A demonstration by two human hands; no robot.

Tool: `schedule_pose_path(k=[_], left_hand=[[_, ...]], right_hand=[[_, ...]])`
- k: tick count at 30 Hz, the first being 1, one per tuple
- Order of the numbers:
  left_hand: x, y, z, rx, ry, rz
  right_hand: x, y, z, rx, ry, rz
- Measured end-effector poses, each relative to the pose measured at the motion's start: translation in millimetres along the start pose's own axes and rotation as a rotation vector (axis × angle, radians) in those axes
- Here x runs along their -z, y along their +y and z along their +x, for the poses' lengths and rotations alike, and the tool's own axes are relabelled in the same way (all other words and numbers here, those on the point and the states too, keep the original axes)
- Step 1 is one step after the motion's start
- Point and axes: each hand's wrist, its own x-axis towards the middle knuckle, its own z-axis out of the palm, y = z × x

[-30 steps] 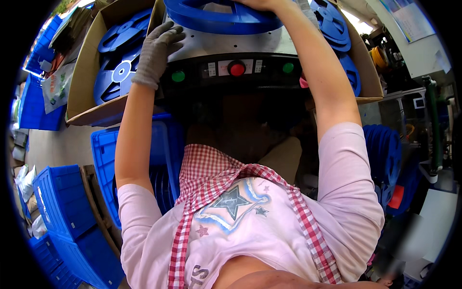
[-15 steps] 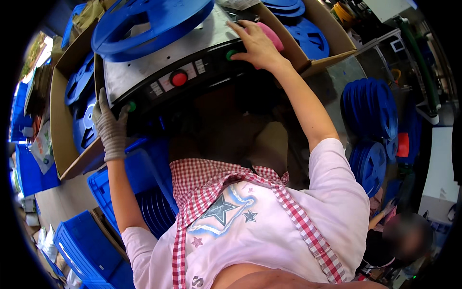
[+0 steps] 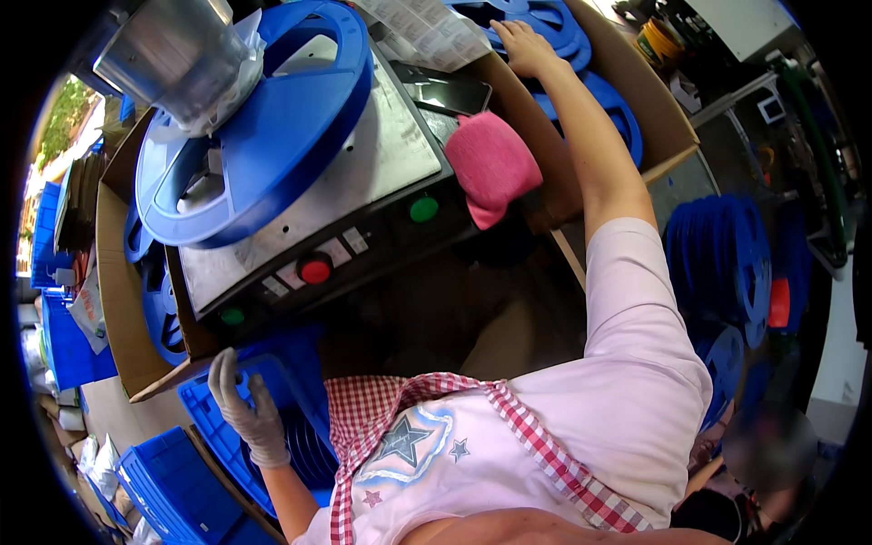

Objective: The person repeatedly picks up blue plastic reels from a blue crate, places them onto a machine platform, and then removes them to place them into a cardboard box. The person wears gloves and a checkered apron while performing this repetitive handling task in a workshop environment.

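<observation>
My right hand [image 3: 529, 49], bare, reaches over the right cardboard box [image 3: 656, 145] with its fingers stretched out at a blue plastic reel [image 3: 570, 34] inside; whether it touches the reel is unclear. My left hand [image 3: 247, 413], in a pale glove, hangs in the air with fingers apart, below the machine's front left corner. A large blue reel [image 3: 263, 145] lies on the metal-topped machine [image 3: 363, 173], with a metal cylinder [image 3: 173, 59] above it. The front panel carries a red button [image 3: 315, 268] and two green buttons, one [image 3: 423, 210] at right and one [image 3: 232, 316] at left.
Pink cloth [image 3: 490, 165] hangs at the machine's right corner, beside a dark glossy flat object [image 3: 447, 93]. Another cardboard box [image 3: 118, 300] of reels stands left. Blue crates [image 3: 168, 486] sit lower left. Stacked reels [image 3: 713, 259] and another person [image 3: 767, 454] are at right.
Both hands have left the green buttons. My right hand moved up and right to the reel box; my left dropped back. The metal cylinder and more of the machine have come into view.
</observation>
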Motion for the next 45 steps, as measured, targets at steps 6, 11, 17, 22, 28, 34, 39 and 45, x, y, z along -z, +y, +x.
schedule_pose_path(k=[6,11,17,22,28,34,39,45], left_hand=[[0,6,-8,0.182,-0.013,-0.005],[-4,16,6,0.141,-0.010,-0.029],[-2,30,8,0.065,-0.026,-0.047],[-4,37,11,-0.050,-0.011,-0.065],[6,62,23,-0.138,-0.061,-0.248],[26,78,87,-0.386,0.020,-0.042],[24,73,149,-0.533,0.029,0.188],[-3,36,203,-0.562,-0.052,0.675]], right_hand=[[-55,2,60,0.110,-0.244,-0.094],[-44,-5,62,0.137,-0.437,-0.164],[2,50,-26,0.093,-0.498,-0.064],[68,58,-130,0.133,-0.488,-0.003],[122,42,-177,0.017,-0.302,0.509],[18,117,-199,-0.704,-0.426,0.321],[44,69,-178,-0.764,-0.314,0.226],[39,15,-152,-0.983,-0.255,0.065]])
